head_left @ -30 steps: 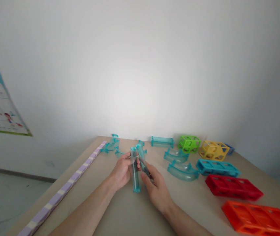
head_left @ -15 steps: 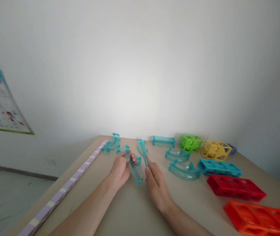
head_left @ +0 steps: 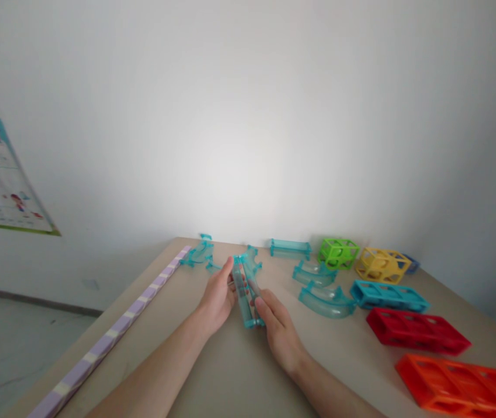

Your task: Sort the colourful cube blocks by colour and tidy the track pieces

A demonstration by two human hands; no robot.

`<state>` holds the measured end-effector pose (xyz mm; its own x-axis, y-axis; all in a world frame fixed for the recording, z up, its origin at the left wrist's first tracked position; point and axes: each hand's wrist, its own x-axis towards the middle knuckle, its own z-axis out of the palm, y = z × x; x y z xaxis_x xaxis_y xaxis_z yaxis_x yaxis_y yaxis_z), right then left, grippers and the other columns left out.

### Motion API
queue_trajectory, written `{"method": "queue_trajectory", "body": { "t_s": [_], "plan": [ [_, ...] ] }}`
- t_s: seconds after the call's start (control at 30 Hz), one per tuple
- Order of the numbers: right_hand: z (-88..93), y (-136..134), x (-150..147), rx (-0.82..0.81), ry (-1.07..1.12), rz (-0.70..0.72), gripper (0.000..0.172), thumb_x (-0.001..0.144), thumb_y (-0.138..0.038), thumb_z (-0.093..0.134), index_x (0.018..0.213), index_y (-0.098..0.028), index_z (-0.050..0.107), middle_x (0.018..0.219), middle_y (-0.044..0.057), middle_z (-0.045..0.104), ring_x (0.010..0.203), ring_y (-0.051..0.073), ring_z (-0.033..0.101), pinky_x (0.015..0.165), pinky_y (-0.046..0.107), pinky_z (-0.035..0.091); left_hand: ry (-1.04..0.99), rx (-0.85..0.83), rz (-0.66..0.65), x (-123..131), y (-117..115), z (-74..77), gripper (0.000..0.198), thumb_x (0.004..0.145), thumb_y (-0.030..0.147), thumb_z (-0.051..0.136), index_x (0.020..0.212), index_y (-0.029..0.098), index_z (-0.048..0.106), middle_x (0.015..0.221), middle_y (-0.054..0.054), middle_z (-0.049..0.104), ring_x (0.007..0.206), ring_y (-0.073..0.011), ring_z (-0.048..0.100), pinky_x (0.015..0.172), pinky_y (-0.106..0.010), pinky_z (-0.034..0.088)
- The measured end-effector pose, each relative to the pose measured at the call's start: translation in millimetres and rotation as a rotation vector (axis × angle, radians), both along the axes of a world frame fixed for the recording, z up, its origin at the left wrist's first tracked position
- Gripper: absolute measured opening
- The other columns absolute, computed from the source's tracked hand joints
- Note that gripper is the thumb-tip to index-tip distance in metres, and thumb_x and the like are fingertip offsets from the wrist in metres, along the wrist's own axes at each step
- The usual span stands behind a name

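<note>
My left hand (head_left: 218,297) is closed around a see-through teal straight track piece (head_left: 243,297), thumb near its far end. Fingers show through the clear plastic. On the other side, my right hand (head_left: 280,332) grips a second teal track piece (head_left: 251,281), partly behind the first. The two pieces lie side by side, tilted above the table, their ends close together; whether they are joined I cannot tell. Just beyond them rests a small teal piece (head_left: 253,255), partly hidden by the held ones.
Two curved teal tracks (head_left: 327,303) and a straight teal track (head_left: 290,249) lie beyond my right hand. Green (head_left: 338,253), yellow (head_left: 382,265), blue-green (head_left: 388,296), red (head_left: 417,331) and orange (head_left: 461,383) frames line the right. Several teal pieces (head_left: 200,253) sit back left, by a striped edge strip (head_left: 121,323).
The two held track pieces, apart before, have come together side by side. My right hand has turned its piece and brought it left against the one in my left hand.
</note>
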<state>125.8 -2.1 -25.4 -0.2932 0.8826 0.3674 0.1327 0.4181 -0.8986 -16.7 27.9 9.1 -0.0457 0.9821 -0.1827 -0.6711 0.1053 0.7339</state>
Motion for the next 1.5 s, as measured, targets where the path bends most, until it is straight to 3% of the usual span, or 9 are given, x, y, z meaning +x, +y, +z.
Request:
{"method": "queue_trajectory", "body": {
  "t_s": [0.13,0.33,0.43,0.57,0.77,1.0,1.23,1.37,1.5],
  "plan": [
    [5.2,-3,1,0.028,0.010,0.020,0.036,0.097,-0.043,0.039,0.081,-0.019,0.059,0.079,-0.001,0.048,0.076,0.015,0.049,0.071,0.027,0.038,0.020,0.030,0.064,-1,1,-0.4,0.026,0.081,0.037,0.066,0.078,0.011,0.064,0.063,-0.004,0.064,0.053,-0.0136,0.061,0.055,-0.025,0.052],
    [9.8,-4,0,0.049,-0.034,0.079,0.034,0.097,-0.040,0.041,0.115,-0.022,0.063,0.084,0.001,0.052,0.083,0.017,0.051,0.076,0.029,0.038,-0.048,0.061,0.137,-5,4,0.5,0.015,0.076,0.024,0.070,0.075,0.011,0.062,0.063,-0.002,0.063,0.052,-0.0118,0.060,0.055,-0.024,0.052],
    [8.1,-2,0,0.044,-0.026,0.079,0.035,0.097,-0.039,0.042,0.118,-0.022,0.062,0.085,0.001,0.053,0.084,0.018,0.052,0.077,0.029,0.039,-0.049,0.056,0.140,-6,5,-0.2,0.014,0.075,0.023,0.070,0.075,0.012,0.061,0.062,-0.002,0.063,0.052,-0.0116,0.059,0.053,-0.023,0.051],
    [7.1,0,0,0.050,-0.032,0.076,0.032,0.097,-0.040,0.041,0.113,-0.022,0.063,0.084,0.001,0.052,0.083,0.017,0.052,0.075,0.028,0.039,-0.011,0.128,0.157,-6,5,0.0,0.019,0.069,0.025,0.075,0.078,0.014,0.062,0.065,0.000,0.064,0.055,-0.0117,0.060,0.053,-0.023,0.050],
    [3.7,-4,-1,0.049,-0.001,0.021,0.035,0.099,-0.041,0.038,0.077,-0.019,0.055,0.076,-0.002,0.045,0.074,0.014,0.047,0.069,0.026,0.037,0.029,0.203,0.162,-3,2,-1.4,0.025,0.066,0.029,0.078,0.079,0.015,0.062,0.067,0.001,0.065,0.058,-0.0116,0.060,0.057,-0.024,0.050],
    [5.6,-7,0,0.075,-0.041,-0.030,0.037,0.099,-0.041,0.036,0.074,-0.019,0.053,0.075,-0.001,0.047,0.071,0.013,0.049,0.067,0.025,0.040,0.142,0.288,0.168,1,0,-5.8,0.020,0.069,0.029,0.075,0.073,0.015,0.060,0.064,0.003,0.061,0.059,-0.0102,0.059,0.061,-0.023,0.048],
    [20.1,-13,8,0.359,-0.455,-0.289,0.035,0.095,-0.020,0.036,0.121,-0.019,0.059,0.101,0.009,0.057,0.093,0.021,0.055,0.085,0.037,0.042,0.134,0.234,0.070,5,-5,-4.9,0.018,0.066,0.024,0.072,0.072,0.016,0.057,0.065,0.002,0.062,0.063,-0.0125,0.059,0.062,-0.025,0.047],
    [24.6,-18,7,0.402,-0.634,-0.363,0.041,0.091,-0.013,0.037,0.128,-0.018,0.055,0.112,0.013,0.055,0.100,0.023,0.055,0.089,0.041,0.044,0.110,0.182,0.014,7,-7,-6.2,0.019,0.066,0.025,0.070,0.071,0.017,0.054,0.063,0.003,0.060,0.060,-0.0124,0.057,0.058,-0.024,0.045],
    [23.5,-19,6,0.414,-0.601,-0.346,0.042,0.092,-0.014,0.037,0.131,-0.018,0.052,0.114,0.013,0.053,0.101,0.023,0.055,0.088,0.039,0.048,0.145,0.235,-0.020,7,-7,-7.9,0.018,0.070,0.027,0.070,0.077,0.017,0.057,0.069,0.002,0.060,0.066,-0.0126,0.059,0.060,-0.023,0.045]
  ]
}}
